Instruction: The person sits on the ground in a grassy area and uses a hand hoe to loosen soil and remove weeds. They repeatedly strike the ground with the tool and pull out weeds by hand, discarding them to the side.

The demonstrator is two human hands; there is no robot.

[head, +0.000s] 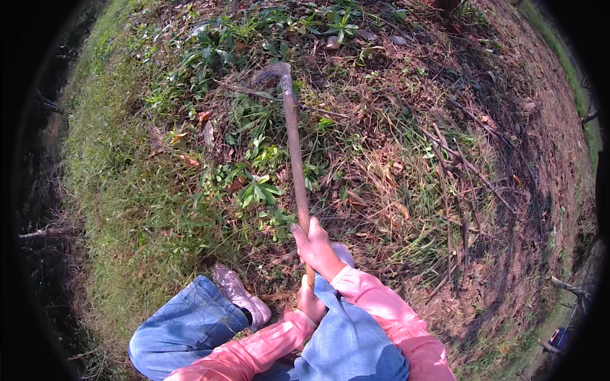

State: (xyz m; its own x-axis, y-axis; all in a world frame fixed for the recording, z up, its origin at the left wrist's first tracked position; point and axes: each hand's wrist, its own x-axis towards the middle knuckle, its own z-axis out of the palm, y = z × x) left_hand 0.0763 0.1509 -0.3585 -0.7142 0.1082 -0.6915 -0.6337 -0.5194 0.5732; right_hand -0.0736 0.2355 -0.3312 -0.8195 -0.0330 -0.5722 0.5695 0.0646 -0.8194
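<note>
A long-handled sickle lies along the middle of the view, its wooden handle (pixel 294 157) running away from me over the weeds. At the far end a metal socket joins the handle to a curved blade (pixel 269 72) that hooks to the left, close above the plants. My right hand (pixel 314 244) grips the handle further up. Nearer to me, my left hand (pixel 310 300) is closed around its lower end, beside my right knee. Leafy green weeds (pixel 259 190) grow just left of the handle.
My jeans-clad legs (pixel 352 343) are bent below, with a pale shoe (pixel 243 297) on the ground. Dry sticks (pixel 469 164) lie across grass at the right. Leafy plants (pixel 209 45) and a small stone (pixel 332 43) are further ahead; grass (pixel 109 190) spreads at left.
</note>
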